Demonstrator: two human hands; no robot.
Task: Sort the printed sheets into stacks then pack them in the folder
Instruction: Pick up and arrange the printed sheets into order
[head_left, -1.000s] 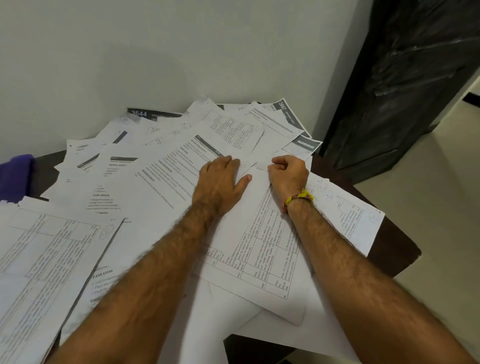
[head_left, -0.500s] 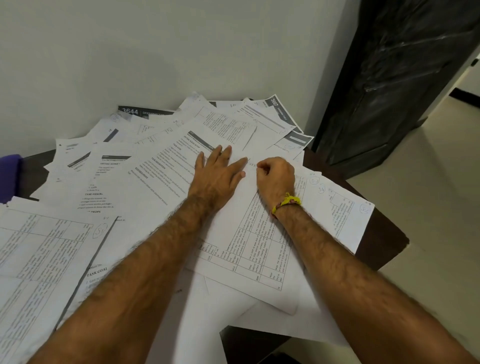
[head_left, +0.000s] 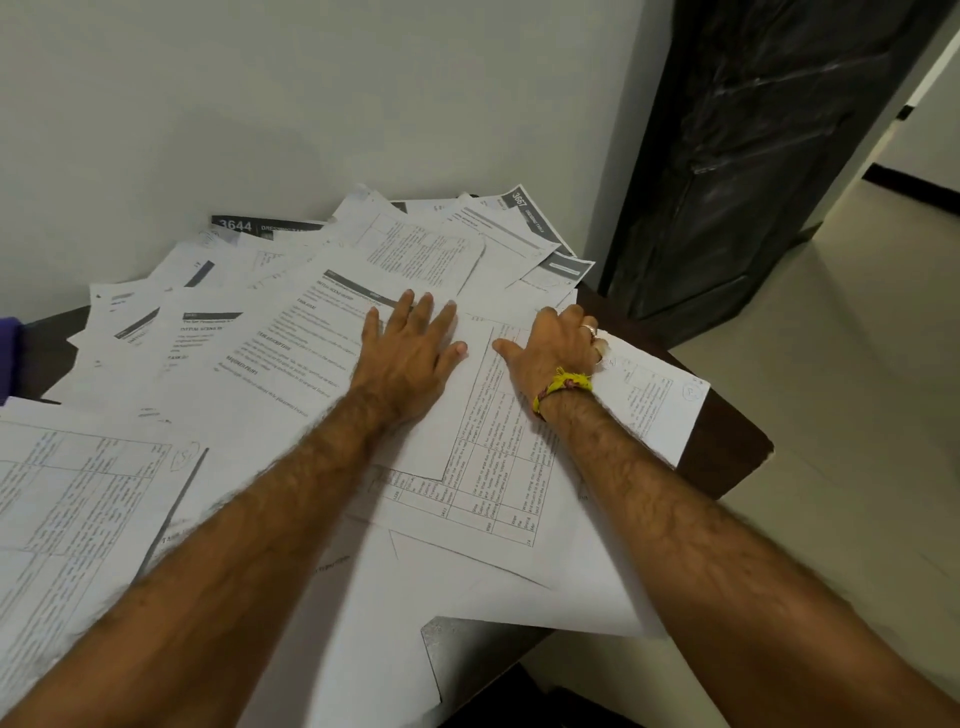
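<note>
A dark surface (head_left: 727, 447) set against a pale wall (head_left: 311, 104) is covered by a loose spread of printed sheets (head_left: 218, 353), overlapping at many angles and reaching from the wall to the near edge. The left hand (head_left: 410, 353) is laid palm down on a text sheet with a grey header bar (head_left: 291, 353) near the middle of the spread; its fingers are straight and slightly splayed, pointing toward the wall, and nothing is gripped. A sheet printed with a table (head_left: 483, 467) is seen just to the right of that hand, partly tucked under the text sheet and passing beneath both wrists. The right hand (head_left: 550, 348) is placed on this table sheet, close beside the left hand; its thumb is stretched out toward the left hand, while its fingers are bent downward at the far edge of the paper. Whether a sheet is pinched by those fingers cannot be told. A yellow thread band (head_left: 563, 384) is worn on the right wrist and a ring (head_left: 589, 330) on one finger. Another sheet with a table (head_left: 78, 509) is seen at the near left, well apart from both hands. A sheet with a dark header numbered 3644 (head_left: 260, 227) lies at the wall. A purple object (head_left: 8, 358) is cut off at the left edge, and a dark door (head_left: 753, 156) stands at the right.
</note>
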